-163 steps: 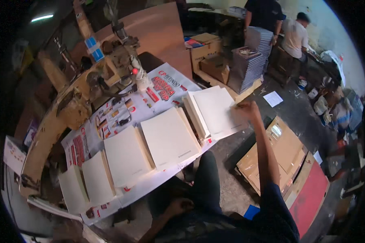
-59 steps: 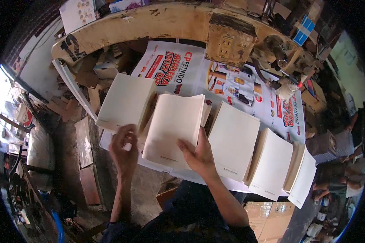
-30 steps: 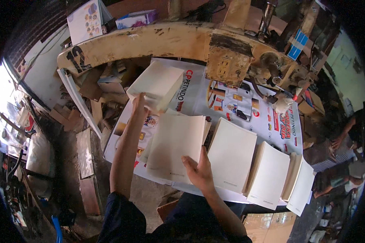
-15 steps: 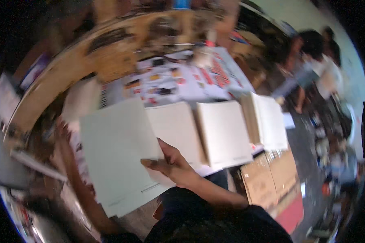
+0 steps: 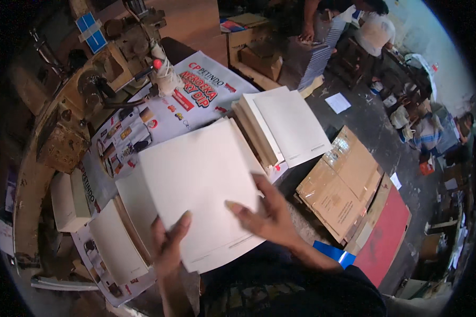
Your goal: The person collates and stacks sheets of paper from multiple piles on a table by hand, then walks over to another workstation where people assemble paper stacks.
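Observation:
I hold a thin sheaf of white paper sheets [image 5: 198, 182] in front of me, its lower corners slightly out of line. My left hand [image 5: 169, 240] grips the lower left edge, thumb on top and fingers underneath. On the right edge, my right hand [image 5: 269, 214] has its thumb over the top sheet and its other fingers at the side. Partly hidden behind the sheaf is another stack of paper [image 5: 129, 193]. To its left lies a paper stack [image 5: 116, 245], and a thick double stack [image 5: 296, 124] stands to the right.
A printed banner [image 5: 211, 74] covers the table. A heavy metal machine [image 5: 63, 142] stands at the far left, beside a paper block [image 5: 69, 203]. Flattened cardboard [image 5: 338, 185] and a red board [image 5: 383, 238] lie at the right. People [image 5: 375, 31] sit farther back.
My view has swung to the right. My left hand has come from the far-left stacks to the sheaf, which my right hand held alone before.

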`<state>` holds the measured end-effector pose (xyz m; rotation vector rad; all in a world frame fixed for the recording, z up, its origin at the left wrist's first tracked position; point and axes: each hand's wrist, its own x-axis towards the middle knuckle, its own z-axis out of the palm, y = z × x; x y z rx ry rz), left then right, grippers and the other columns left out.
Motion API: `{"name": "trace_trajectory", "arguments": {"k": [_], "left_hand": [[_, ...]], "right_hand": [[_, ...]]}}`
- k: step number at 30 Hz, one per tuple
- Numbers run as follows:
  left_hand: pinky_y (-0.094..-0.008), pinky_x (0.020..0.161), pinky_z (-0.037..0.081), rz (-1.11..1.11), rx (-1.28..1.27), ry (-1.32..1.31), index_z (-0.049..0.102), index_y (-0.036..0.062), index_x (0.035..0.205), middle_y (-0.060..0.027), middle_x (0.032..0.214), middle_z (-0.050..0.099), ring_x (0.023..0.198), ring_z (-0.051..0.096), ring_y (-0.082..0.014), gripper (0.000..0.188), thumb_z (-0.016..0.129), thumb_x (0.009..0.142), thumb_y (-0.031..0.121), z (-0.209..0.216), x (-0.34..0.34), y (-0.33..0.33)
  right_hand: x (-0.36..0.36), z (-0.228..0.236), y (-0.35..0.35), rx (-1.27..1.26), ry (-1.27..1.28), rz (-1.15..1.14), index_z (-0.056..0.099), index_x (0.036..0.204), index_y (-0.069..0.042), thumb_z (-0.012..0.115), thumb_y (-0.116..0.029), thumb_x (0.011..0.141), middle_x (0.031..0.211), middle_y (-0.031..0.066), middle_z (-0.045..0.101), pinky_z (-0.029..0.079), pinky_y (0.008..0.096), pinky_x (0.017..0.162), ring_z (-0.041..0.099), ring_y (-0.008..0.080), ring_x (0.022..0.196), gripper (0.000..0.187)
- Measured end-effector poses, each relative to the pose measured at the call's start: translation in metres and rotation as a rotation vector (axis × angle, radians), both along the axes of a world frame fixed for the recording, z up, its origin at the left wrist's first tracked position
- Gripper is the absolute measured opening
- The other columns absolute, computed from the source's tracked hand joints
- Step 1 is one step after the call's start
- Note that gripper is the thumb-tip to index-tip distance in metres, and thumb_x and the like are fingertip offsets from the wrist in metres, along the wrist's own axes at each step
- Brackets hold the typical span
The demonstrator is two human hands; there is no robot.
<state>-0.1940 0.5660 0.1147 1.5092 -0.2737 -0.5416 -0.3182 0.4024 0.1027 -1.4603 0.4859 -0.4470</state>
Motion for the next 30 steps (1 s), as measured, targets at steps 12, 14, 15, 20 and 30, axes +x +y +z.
{"name": "trace_trajectory", "arguments": {"k": [12, 14, 15, 20, 30], "left_hand": [[-0.0369, 0.075, 0.053, -0.506, 0.422, -1.021, 0.062, 0.0017, 0.099, -0.0129, 0.094, 0.066, 0.087, 0.066, -0.0268, 0.036, 0.075, 0.080, 0.029, -0.035, -0.016, -0.108], [-0.0376, 0.073, 0.053, -0.464, 0.543, -1.151, 0.063, 0.0014, 0.095, -0.0133, 0.092, 0.066, 0.084, 0.066, -0.0282, 0.038, 0.078, 0.077, 0.031, -0.042, -0.012, -0.111], [-0.0373, 0.073, 0.053, -0.548, 0.512, -1.019, 0.063, 0.0002, 0.092, -0.0136, 0.090, 0.066, 0.082, 0.067, -0.0285, 0.036, 0.078, 0.077, 0.029, -0.043, -0.004, -0.112], [-0.0309, 0.070, 0.056, -0.469, 0.225, -0.524, 0.062, -0.0030, 0.086, -0.0119, 0.080, 0.065, 0.078, 0.069, -0.0182, 0.023, 0.070, 0.087, 0.019, -0.037, 0.002, -0.091], [-0.0491, 0.111, 0.030, -0.384, 0.866, -0.882, 0.048, 0.0039, 0.122, -0.0231, 0.136, 0.046, 0.134, 0.037, -0.0371, 0.067, 0.083, 0.069, 0.028, -0.002, 0.027, 0.025]], "right_hand": [[-0.118, 0.007, -0.135, -0.176, -0.025, -0.859, 0.063, 0.110, 0.000, 0.067, -0.021, 0.091, 0.087, 0.0015, 0.063, 0.044, 0.0217, 0.065, 0.057, 0.0090, 0.075, 0.029], [-0.124, 0.014, -0.134, -0.220, 0.055, -0.806, 0.061, 0.117, 0.002, 0.070, -0.025, 0.088, 0.101, 0.0070, 0.065, 0.045, 0.0255, 0.081, 0.058, 0.0133, 0.091, 0.040], [-0.121, 0.013, -0.128, -0.268, 0.057, -0.817, 0.060, 0.118, 0.003, 0.071, -0.025, 0.087, 0.103, 0.0081, 0.064, 0.044, 0.0273, 0.084, 0.058, 0.0149, 0.094, 0.043], [-0.107, -0.005, -0.129, -0.183, 0.202, -0.654, 0.054, 0.128, 0.003, 0.071, -0.026, 0.087, 0.118, 0.0141, 0.062, 0.042, 0.0305, 0.093, 0.057, 0.0198, 0.106, 0.053], [0.030, -0.061, -0.121, -0.206, 0.172, -0.043, 0.054, 0.129, 0.000, 0.066, -0.016, 0.089, 0.116, 0.0087, 0.064, 0.044, 0.0268, 0.093, 0.058, 0.0151, 0.108, 0.045]]}}
